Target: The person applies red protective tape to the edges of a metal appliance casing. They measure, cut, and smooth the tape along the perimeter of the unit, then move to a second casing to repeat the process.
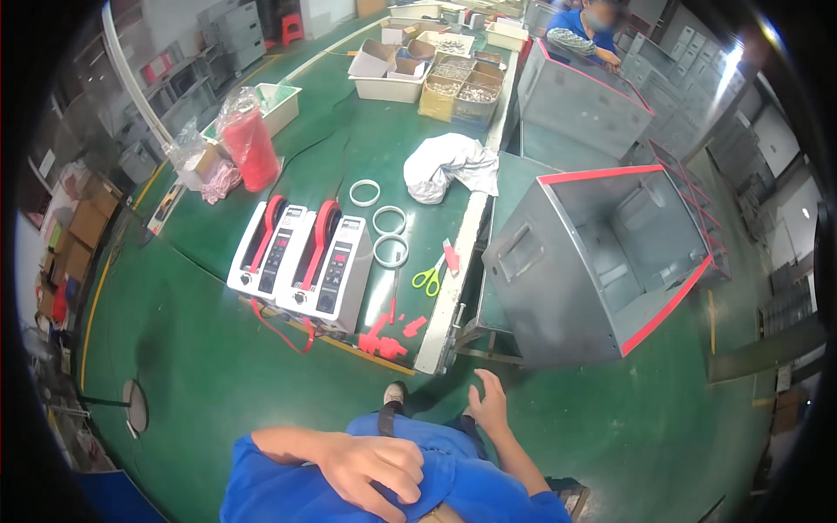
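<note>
My left hand (373, 466) is held in front of my blue shirt (418, 484), its fingers curled inward; what they hold, if anything, is hidden. Lower right, my right hand (490, 405) hangs in the air with fingers apart and nothing in them. It is nearest to the bench corner and a grey metal cabinet (558, 279) edged with red tape, tilted on a stand. On the green bench (349, 131) are two white tape dispensers (327, 266) with red tape. Beside them lie several pale rings (390, 251), yellow-handled scissors (427, 279) and crumpled red tape pieces (381, 343).
A white cloth bundle (449, 166) lies by the bench's right edge. Farther back stand a wrapped red roll (248, 148) and bins of small parts (462, 91). Another grey cabinet (575, 105) has a co-worker (588, 30) leaning over it. A round-based stand (135, 405) is at left.
</note>
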Demonstrator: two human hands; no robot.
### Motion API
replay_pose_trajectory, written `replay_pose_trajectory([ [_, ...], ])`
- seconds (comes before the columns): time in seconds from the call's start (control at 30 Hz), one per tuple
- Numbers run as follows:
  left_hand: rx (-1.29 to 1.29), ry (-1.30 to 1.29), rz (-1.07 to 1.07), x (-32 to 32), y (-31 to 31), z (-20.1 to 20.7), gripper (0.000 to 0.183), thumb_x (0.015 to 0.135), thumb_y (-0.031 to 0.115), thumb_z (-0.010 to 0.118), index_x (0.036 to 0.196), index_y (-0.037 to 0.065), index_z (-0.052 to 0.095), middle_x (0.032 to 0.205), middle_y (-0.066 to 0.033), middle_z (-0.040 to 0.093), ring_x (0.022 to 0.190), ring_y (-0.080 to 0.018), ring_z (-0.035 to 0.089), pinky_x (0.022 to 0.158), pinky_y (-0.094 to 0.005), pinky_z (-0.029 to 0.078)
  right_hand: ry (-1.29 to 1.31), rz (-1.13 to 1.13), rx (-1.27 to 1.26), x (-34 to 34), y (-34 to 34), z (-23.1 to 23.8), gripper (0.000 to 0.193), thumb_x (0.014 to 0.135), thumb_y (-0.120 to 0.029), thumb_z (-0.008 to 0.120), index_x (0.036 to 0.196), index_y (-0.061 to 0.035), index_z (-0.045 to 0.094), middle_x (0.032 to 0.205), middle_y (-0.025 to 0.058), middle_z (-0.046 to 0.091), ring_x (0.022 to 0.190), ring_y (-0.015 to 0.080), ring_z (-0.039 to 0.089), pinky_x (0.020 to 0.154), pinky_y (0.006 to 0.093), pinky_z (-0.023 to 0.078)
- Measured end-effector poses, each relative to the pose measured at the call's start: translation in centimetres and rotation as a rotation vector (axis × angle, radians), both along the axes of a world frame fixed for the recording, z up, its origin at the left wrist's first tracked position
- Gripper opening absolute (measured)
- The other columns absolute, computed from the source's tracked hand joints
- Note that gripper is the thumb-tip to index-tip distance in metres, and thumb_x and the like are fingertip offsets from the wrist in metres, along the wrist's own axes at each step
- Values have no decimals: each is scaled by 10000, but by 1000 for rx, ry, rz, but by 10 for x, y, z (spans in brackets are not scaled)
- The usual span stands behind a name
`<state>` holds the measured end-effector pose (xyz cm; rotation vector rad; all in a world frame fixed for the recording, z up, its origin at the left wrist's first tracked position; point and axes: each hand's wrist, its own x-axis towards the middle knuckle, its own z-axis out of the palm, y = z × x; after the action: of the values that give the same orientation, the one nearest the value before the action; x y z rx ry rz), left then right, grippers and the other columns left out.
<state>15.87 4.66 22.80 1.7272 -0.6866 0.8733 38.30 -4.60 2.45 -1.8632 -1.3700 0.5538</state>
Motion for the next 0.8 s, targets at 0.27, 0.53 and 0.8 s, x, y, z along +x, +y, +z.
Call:
replay_pose_trajectory([
  [0.27,-451,-416,312,9,12,11,150,761,42,527,626,45,591,722,-66,539,589,-206,445,542,-343,314,-111,-148,-30,-19,-36,-3,272,751,-42,535,1016,18,533,1046,177,544,1000,318,515,894,370,391],
  [0.53,-886,-427,370,-5,-21,13,170,755,50,504,592,89,532,680,-34,533,567,-179,413,527,-315,311,-31,-114,-179,-39,-21,17,251,801,-43,507,1047,-4,541,1087,153,541,1022,284,515,886,341,390],
  [0.8,-1004,-487,385,-3,-35,10,163,673,66,621,554,140,540,626,28,533,618,-144,414,557,-283,293,-38,5,-200,-43,-10,15,254,802,-47,514,1053,-15,540,1098,151,537,1023,283,517,890,337,388],
])
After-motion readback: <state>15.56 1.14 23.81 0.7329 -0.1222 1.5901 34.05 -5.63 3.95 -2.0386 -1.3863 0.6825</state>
